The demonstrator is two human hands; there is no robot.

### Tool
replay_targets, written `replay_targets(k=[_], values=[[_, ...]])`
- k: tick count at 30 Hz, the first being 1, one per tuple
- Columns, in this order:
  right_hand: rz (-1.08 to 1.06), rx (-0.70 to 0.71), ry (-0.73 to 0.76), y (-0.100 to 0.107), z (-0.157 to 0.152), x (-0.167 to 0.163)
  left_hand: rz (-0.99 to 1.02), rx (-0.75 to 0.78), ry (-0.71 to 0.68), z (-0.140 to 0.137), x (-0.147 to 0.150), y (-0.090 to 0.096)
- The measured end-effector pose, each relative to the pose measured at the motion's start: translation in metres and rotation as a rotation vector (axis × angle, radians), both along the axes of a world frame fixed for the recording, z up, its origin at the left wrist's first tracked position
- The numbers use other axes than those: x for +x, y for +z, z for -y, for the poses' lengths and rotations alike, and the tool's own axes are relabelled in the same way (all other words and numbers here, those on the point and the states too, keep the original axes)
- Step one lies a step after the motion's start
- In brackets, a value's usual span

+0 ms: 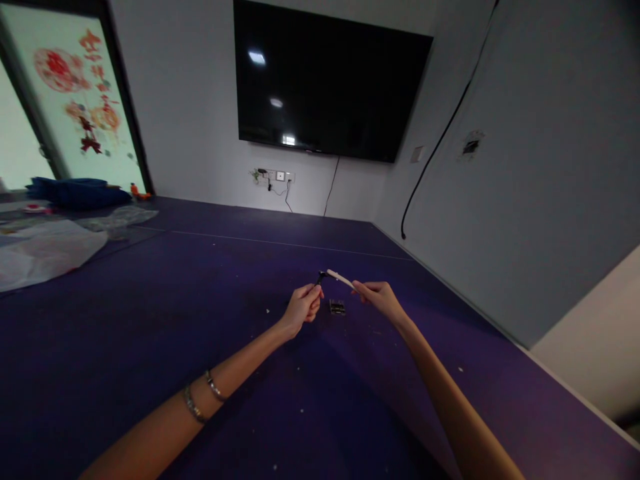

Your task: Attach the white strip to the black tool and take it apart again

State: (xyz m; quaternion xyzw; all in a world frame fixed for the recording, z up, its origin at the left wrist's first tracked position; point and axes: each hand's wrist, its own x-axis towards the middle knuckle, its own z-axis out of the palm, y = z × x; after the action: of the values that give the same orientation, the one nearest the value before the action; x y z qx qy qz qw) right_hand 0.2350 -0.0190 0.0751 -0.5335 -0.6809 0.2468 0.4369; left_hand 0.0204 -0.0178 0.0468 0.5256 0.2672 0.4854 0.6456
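Note:
My left hand (303,307) is closed round a small black object (321,277) with a wider top end; its exact kind is too small to make out. In my right hand (380,297), thumb and fingers pinch a pale, flat stick (341,279). The stick's far tip points left and meets or nearly meets the black object's top; contact cannot be told. Just below and between the hands, a small dark, square piece with lighter markings (337,307) lies on the purple surface (225,347).
Small white bits are scattered over the surface. Clear plastic sheeting (55,250) and a dark blue cloth bundle (77,193) lie at the far left. A wall-mounted television (325,80) hangs ahead. A black cable (445,127) dangles along the right wall.

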Motion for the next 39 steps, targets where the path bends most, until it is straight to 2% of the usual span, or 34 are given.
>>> replay_targets(k=[5,13,20,24,39], values=[[-0.007,-0.003,-0.007,0.000,0.001,-0.001,0.041,-0.032,-0.035,0.001,0.000,0.000],[-0.026,-0.006,0.008,-0.009,-0.003,-0.006,0.183,-0.243,-0.314,0.008,-0.001,0.006],[-0.049,0.045,-0.013,-0.003,0.001,-0.013,0.212,-0.297,-0.412,0.009,-0.001,0.006],[-0.035,0.043,-0.009,-0.008,-0.001,-0.010,0.220,-0.290,-0.443,0.009,-0.003,0.007],[-0.004,0.041,-0.029,-0.013,-0.004,-0.005,0.210,-0.278,-0.422,0.010,-0.003,0.008]])
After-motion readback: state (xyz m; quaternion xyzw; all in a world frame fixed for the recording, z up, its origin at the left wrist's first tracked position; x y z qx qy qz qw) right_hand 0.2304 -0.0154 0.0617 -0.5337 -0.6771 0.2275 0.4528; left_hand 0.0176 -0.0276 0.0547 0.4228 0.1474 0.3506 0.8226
